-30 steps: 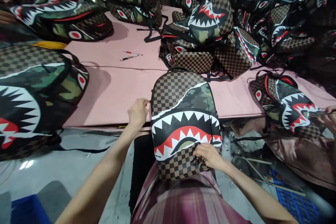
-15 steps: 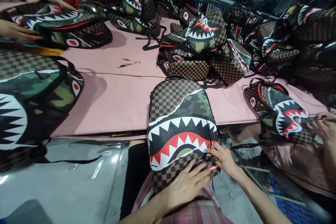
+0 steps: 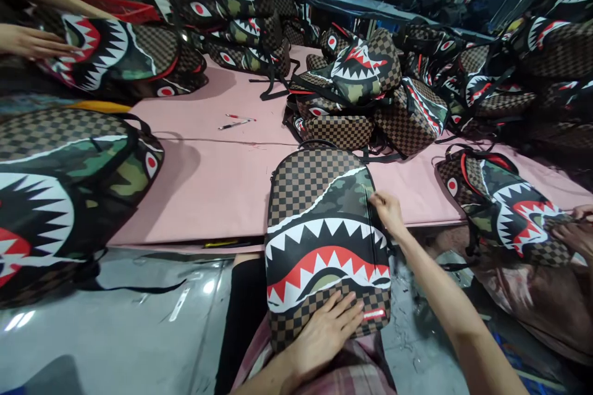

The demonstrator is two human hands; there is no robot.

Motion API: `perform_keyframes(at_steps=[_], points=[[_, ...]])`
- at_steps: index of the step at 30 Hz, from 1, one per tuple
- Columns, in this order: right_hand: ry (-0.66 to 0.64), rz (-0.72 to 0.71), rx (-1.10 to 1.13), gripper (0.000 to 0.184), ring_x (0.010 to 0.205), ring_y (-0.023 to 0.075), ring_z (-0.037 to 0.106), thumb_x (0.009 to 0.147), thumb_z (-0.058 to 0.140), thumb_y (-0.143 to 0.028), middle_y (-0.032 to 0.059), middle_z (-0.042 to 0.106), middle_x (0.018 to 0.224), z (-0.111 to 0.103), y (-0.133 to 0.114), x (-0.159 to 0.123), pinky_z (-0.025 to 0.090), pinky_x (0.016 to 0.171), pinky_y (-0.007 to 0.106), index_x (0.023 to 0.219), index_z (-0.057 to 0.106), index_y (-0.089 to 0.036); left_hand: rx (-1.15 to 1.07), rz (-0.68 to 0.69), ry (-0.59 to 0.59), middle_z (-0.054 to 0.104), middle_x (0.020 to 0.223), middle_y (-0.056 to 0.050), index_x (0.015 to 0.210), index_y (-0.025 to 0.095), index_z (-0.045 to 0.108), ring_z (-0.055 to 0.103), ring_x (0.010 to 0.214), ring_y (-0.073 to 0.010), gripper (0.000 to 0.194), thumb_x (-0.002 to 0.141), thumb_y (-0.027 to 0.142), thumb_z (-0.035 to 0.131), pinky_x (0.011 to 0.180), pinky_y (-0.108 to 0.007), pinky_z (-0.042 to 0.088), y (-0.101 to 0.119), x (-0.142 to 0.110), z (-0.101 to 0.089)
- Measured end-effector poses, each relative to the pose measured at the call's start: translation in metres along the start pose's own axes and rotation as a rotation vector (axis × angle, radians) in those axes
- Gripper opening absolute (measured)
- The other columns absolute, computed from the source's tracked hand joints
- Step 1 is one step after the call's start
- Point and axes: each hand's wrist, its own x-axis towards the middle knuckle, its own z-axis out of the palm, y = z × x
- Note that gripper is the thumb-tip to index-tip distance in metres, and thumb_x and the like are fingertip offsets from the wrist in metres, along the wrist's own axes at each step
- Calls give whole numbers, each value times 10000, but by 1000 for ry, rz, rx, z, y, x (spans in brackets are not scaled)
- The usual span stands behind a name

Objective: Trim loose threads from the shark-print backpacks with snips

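A backpack (image 3: 319,210) with brown-and-black checks, camouflage and a shark-mouth print leans upright between my lap and the pink table's edge, front panel facing me. My left hand (image 3: 327,327) lies flat on its lower front, fingers extended, beside a small red label (image 3: 374,315). At the upper right of the panel, my right hand (image 3: 386,210) is closed in a pinch at the top of a vertical zipper (image 3: 372,241). The zipper pull between its fingertips is mostly hidden.
Similar backpacks lie piled on the pink table (image 3: 222,191); another backpack (image 3: 111,179) is close on the left. Two pens (image 3: 236,122) lie mid-table. A co-worker's hand (image 3: 37,42) touches a bag at far left; another person's hands (image 3: 577,231) hold one at right.
My right hand has moved up along the zipper from its lower end to near its top. My left hand stays on the lower front. At far left, the co-worker's backpack has been turned.
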Motion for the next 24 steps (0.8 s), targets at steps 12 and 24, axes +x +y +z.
perform_keyframes(at_steps=[12, 24], points=[[333, 253, 211, 292, 395, 45, 161, 673, 594, -417, -111, 229, 433, -42, 26, 4, 133, 385, 209, 578, 445, -184, -268, -855, 737, 489, 1252, -145, 1245, 156, 407, 469, 1140, -246, 434, 879, 370, 317, 947, -433, 394, -153, -62, -88], [457, 411, 32, 345, 629, 141, 463, 686, 564, -491, -6, 548, 650, -14, 81, -149, 394, 600, 244, 687, 569, -146, -853, -838, 458, 418, 656, 32, 690, 185, 399, 439, 656, -129, 333, 802, 497, 373, 610, -245, 403, -153, -64, -82]])
